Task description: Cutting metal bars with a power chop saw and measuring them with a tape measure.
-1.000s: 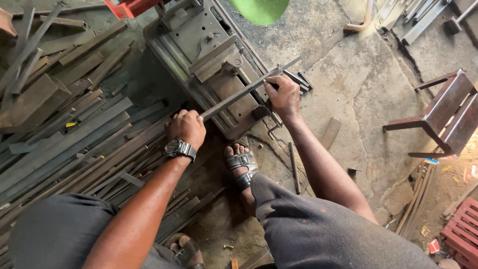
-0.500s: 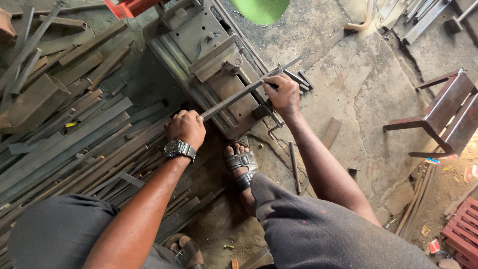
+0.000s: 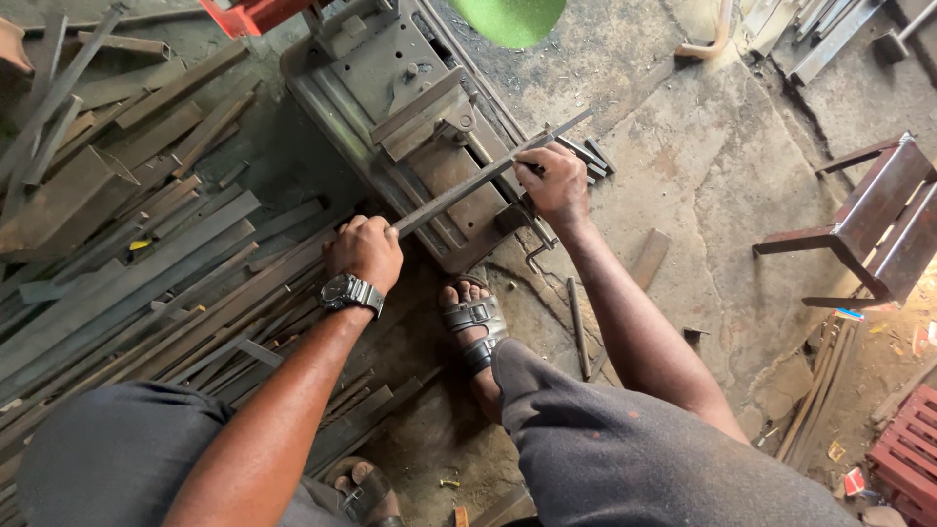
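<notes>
A long thin metal bar [image 3: 459,190] lies across the base of a grey chop saw [image 3: 410,117] on the floor. My left hand [image 3: 364,252], with a black wristwatch [image 3: 349,292], grips the bar's near end. Farther up, my right hand [image 3: 554,182] is closed around the same bar near several short cut pieces [image 3: 591,156]. The bar's far tip [image 3: 584,116] pokes out past my right hand. A green saw guard [image 3: 509,18] shows at the top edge.
A big pile of flat steel strips [image 3: 146,263] covers the floor on the left. My sandalled foot [image 3: 472,322] rests below the saw. A rusty metal stool frame [image 3: 869,229] stands at right, a red crate [image 3: 908,449] at bottom right, loose rods [image 3: 578,327] nearby.
The bar and both hands hold nearly the same spot; my right hand has shifted very slightly along the bar.
</notes>
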